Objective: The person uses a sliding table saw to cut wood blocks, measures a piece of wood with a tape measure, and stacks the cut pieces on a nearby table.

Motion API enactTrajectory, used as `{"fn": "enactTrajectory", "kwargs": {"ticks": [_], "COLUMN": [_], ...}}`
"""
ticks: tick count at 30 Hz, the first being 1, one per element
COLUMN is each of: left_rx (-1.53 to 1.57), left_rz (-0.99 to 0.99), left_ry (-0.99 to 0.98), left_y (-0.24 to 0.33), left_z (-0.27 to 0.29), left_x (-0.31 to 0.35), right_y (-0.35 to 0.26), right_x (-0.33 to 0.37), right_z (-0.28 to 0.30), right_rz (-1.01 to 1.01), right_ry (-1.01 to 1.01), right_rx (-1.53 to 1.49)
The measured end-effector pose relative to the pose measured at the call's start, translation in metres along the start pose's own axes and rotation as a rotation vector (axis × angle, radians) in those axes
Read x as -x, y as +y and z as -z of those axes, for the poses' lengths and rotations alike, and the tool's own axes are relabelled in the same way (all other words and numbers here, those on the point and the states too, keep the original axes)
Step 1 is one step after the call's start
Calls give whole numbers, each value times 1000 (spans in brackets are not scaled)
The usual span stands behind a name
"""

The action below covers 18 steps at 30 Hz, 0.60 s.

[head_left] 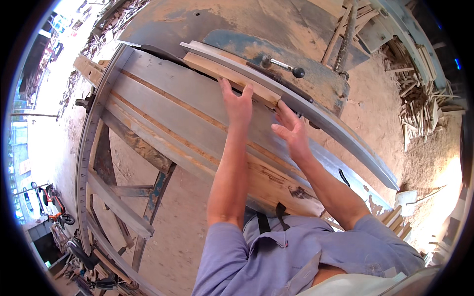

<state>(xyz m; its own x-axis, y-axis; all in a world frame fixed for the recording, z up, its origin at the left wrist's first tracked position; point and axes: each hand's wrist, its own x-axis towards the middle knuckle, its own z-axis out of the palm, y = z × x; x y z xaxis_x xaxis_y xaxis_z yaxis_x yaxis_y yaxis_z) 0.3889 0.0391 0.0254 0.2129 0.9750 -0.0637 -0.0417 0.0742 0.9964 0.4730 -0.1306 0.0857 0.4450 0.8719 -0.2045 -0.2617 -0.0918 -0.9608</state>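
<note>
A pale wooden strip [224, 73] lies along the long metal fence [340, 121] of a saw table [163, 74]. My left hand [238, 102] is at the strip's near side, thumb and fingers apart, with the fingertips against the wood. At the strip's right end is my right hand [292, 134], its fingers stretched toward the end and its thumb spread away. Neither hand is wrapped round the strip. Any blade is hidden from view; a dark gap shows beside the strip, near my left fingertips.
Behind the fence stands a crank handle with a black knob [297, 72] on a dusty blue plate [232, 42]. A curved metal rail [84, 163] edges the table's left. Nearer me lies a wooden board [276, 180]. Scrap wood [419, 101] is piled at the right.
</note>
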Motion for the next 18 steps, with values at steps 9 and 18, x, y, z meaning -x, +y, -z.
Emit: {"fn": "enactTrajectory", "kwargs": {"ticks": [9,18], "left_rx": [-191,-122], "left_rz": [32,74], "left_ry": [104,214], "left_y": [13,30], "left_z": [-6,-26], "left_x": [-7,-10], "right_y": [1,-4], "right_x": [-7,-11], "right_z": [-13,-22], "right_rz": [14,0], "right_ry": [-9,-23], "right_rx": [-69,-101]}}
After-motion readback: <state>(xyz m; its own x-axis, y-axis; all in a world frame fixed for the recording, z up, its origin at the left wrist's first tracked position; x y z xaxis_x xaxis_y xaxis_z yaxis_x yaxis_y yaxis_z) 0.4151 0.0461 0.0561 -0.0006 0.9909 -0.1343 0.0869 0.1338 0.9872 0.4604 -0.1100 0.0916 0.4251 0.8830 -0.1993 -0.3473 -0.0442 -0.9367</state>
